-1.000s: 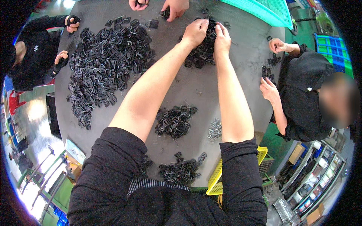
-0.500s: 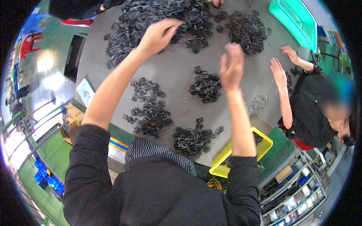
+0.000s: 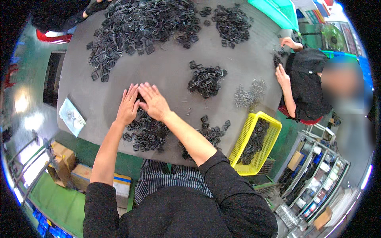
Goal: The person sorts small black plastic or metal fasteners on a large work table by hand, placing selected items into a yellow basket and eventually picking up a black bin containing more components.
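My left hand (image 3: pixel 127 106) and my right hand (image 3: pixel 155 104) lie side by side, fingers stretched out, at the far edge of a small pile of black plastic buckle-like pieces (image 3: pixel 147 135). Their fingertips nearly meet, and a few of these pieces show between them. Neither hand grips anything. To the right, partly under my right forearm, sits a second small pile (image 3: pixel 212 135). Farther off on the grey table (image 3: pixel 166 71) is a third pile (image 3: pixel 206 81).
A large heap of black pieces (image 3: pixel 139 27) covers the far left, with another pile (image 3: pixel 231 24) beside it. Small silvery pieces (image 3: pixel 250 94) lie near a yellow basket (image 3: pixel 271 148). A co-worker (image 3: pixel 307 79) works at the right edge. A green tray (image 3: pixel 278 14) stands far right.
Both hands have come back from the far part of the table to the near left pile and drawn together. The view has shifted, showing more of the yellow basket.
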Tool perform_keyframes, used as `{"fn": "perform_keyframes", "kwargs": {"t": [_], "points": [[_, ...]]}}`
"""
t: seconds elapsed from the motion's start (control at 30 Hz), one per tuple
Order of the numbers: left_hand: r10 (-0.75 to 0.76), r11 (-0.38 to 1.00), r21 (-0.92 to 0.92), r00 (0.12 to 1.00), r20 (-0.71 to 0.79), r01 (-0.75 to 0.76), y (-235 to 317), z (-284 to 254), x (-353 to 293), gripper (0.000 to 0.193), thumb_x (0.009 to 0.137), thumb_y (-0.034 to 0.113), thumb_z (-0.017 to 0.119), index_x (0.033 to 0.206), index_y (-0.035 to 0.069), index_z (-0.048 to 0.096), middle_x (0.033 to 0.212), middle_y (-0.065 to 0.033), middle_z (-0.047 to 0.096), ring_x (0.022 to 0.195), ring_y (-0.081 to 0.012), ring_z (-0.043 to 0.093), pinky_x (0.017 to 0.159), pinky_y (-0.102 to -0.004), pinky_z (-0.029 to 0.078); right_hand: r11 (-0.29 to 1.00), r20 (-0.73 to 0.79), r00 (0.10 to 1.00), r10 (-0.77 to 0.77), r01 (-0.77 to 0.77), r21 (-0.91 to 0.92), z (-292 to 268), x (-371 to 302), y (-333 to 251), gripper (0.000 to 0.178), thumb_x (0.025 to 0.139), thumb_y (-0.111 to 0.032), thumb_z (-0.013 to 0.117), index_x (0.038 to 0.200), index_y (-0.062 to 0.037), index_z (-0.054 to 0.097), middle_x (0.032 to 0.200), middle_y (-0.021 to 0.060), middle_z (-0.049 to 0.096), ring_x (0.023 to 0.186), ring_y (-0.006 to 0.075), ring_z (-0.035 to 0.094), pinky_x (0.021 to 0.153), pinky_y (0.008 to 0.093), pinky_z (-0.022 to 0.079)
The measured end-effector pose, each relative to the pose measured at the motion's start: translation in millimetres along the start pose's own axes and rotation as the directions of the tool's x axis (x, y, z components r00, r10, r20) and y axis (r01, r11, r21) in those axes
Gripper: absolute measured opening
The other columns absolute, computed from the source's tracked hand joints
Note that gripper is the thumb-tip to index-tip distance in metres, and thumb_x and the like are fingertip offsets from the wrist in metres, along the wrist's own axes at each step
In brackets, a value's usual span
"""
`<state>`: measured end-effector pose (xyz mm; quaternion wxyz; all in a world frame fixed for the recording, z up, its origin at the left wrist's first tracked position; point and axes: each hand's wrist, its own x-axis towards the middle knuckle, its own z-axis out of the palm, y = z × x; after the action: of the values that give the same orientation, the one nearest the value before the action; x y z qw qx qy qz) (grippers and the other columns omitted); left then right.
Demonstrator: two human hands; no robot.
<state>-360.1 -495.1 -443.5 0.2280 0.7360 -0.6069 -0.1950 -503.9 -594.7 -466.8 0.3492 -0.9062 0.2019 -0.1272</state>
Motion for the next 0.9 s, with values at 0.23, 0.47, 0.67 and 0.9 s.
{"fn": "perform_keyframes", "kwargs": {"t": [0.23, 0.47, 0.67, 0.9], "points": [[-0.138, 0.990, -0.052, 0.979, -0.153, 0.132, 18, -30, -50, 0.050, 0.092, 0.017, 0.044, 0.138, 0.002, 0.033, 0.142, -0.0127, 0.037, 0.137, -0.0325, 0.024, 0.111, -0.0452, 0.017, 0.994, -0.413, 0.909, 0.049, -0.083, -0.066, -126, -14, 25, 0.037, 0.090, -0.019, 0.050, 0.124, -0.0052, 0.049, 0.121, 0.0155, 0.054, 0.110, 0.0315, 0.052, 0.095, 0.0427, 0.040], [-0.421, 0.907, -0.090, 0.882, -0.210, 0.411, 16, 9, -138, 0.055, 0.094, 0.021, 0.044, 0.142, 0.000, 0.024, 0.147, -0.0158, 0.026, 0.139, -0.0347, 0.015, 0.112, -0.0448, 0.014, 0.305, -0.626, 0.325, 0.709, -0.941, -0.144, -361, -28, 195, 0.047, 0.085, -0.012, 0.044, 0.131, -0.0144, 0.044, 0.099, 0.0207, 0.063, 0.092, 0.0367, 0.062, 0.078, 0.0466, 0.049], [-0.550, 0.835, -0.151, 0.800, -0.241, 0.528, 52, 40, -174, 0.089, 0.083, 0.041, 0.063, 0.143, -0.003, 0.014, 0.149, -0.0248, 0.013, 0.139, -0.0389, 0.005, 0.112, -0.0474, 0.010, 0.248, -0.595, 0.370, 0.713, -0.928, -0.280, -442, -48, 316, 0.057, 0.082, -0.019, 0.049, 0.138, -0.0161, 0.037, 0.097, 0.0215, 0.064, 0.088, 0.0376, 0.064, 0.076, 0.0474, 0.050], [-0.601, 0.797, -0.098, 0.770, -0.212, 0.595, 92, 46, -169, 0.127, 0.056, 0.042, 0.084, 0.144, 0.001, 0.002, 0.149, -0.0271, -0.004, 0.138, -0.0428, -0.003, 0.111, -0.0516, 0.007, 0.929, -0.313, 0.946, -0.081, -0.042, -0.367, -238, -5, 108, 0.046, 0.077, -0.006, 0.057, 0.122, -0.0081, 0.052, 0.113, 0.0114, 0.057, 0.108, 0.0292, 0.051, 0.093, 0.0408, 0.040]]}}
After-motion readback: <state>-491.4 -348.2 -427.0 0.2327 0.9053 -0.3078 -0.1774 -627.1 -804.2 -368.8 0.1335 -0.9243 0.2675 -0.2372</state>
